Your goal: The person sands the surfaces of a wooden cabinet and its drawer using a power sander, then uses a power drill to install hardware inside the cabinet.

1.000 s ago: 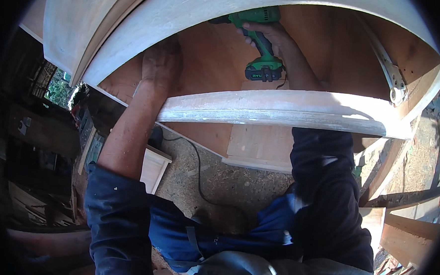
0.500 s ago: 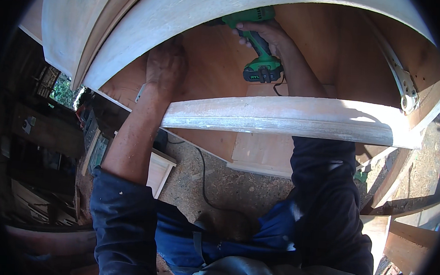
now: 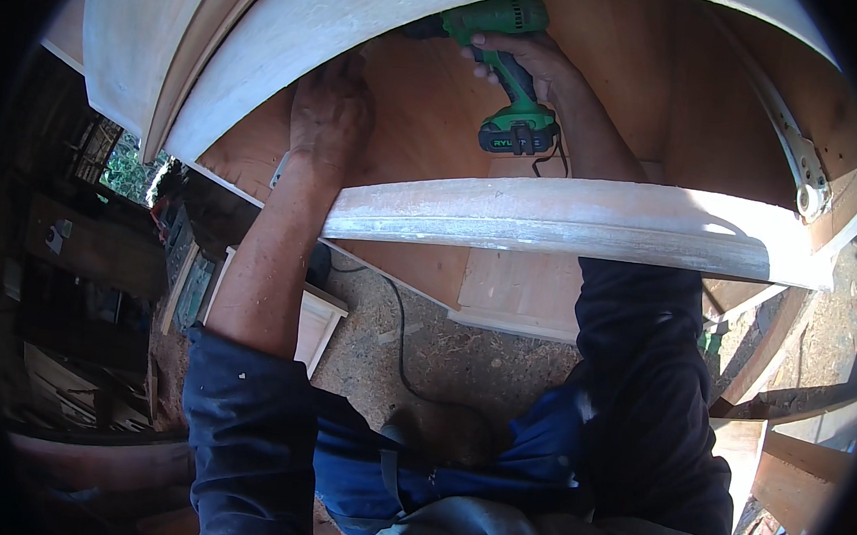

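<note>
Inside a wooden cabinet (image 3: 412, 121), my right hand (image 3: 531, 62) is wrapped round the handle of a green and black cordless drill (image 3: 515, 102). The drill's front end points left, toward the cabinet's left inner side, and its tip is lost in shadow. My left hand (image 3: 332, 112) is up against that same side, left of the drill. Its fingers are mostly in shadow, so whether they hold anything is hidden. My right forearm passes behind a pale wooden rail (image 3: 547, 216) that crosses the front; my left forearm lies over the rail's left end.
A curved whitish wooden edge (image 3: 382, 37) arches over the opening. On the right inner side sits a metal hinge bracket (image 3: 809, 186). A dark cable (image 3: 401, 334) runs over the dusty floor beside a small wooden drawer-like box (image 3: 321, 325). Wooden pieces (image 3: 805, 471) lie at the right.
The drill and both hands appear slightly lower and further right in view, and more of the drill's front shows. The rail has shifted a little too, as the view moves. The grip stays the same.
</note>
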`<state>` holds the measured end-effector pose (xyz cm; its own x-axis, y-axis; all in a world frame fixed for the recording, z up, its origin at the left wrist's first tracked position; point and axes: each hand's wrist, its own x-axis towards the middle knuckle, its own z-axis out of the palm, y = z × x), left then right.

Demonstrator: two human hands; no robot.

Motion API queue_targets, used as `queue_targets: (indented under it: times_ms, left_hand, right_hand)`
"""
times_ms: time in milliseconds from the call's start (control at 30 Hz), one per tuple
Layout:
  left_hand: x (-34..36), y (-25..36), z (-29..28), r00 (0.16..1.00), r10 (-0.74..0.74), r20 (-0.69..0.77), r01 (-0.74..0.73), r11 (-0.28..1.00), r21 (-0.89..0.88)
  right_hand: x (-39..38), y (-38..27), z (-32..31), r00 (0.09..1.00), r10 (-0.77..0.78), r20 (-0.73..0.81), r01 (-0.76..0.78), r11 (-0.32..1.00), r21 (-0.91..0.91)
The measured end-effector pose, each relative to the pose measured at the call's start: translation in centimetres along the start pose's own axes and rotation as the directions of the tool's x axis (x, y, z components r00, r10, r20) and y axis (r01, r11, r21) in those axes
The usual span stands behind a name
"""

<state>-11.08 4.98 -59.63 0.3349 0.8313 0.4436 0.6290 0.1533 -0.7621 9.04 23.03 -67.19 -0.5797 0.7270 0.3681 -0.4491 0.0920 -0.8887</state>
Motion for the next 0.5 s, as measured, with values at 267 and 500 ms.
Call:
queue_targets:
  times_ms: [267,500]
  left_hand:
    - [-0.3,-0.5,1.4,0.985,0.037,-0.171,-0.046,0.998,-0.048]
    - [0.1,-0.1,1.3,0.992,-0.011,-0.123,0.007,0.999,-0.032]
  right_hand:
    - [-0.4,0.0,0.5,1.0,0.014,-0.023,-0.014,1.0,0.0]
    - [0.7,0.0,-0.1,0.996,0.076,0.035,-0.078,0.996,0.048]
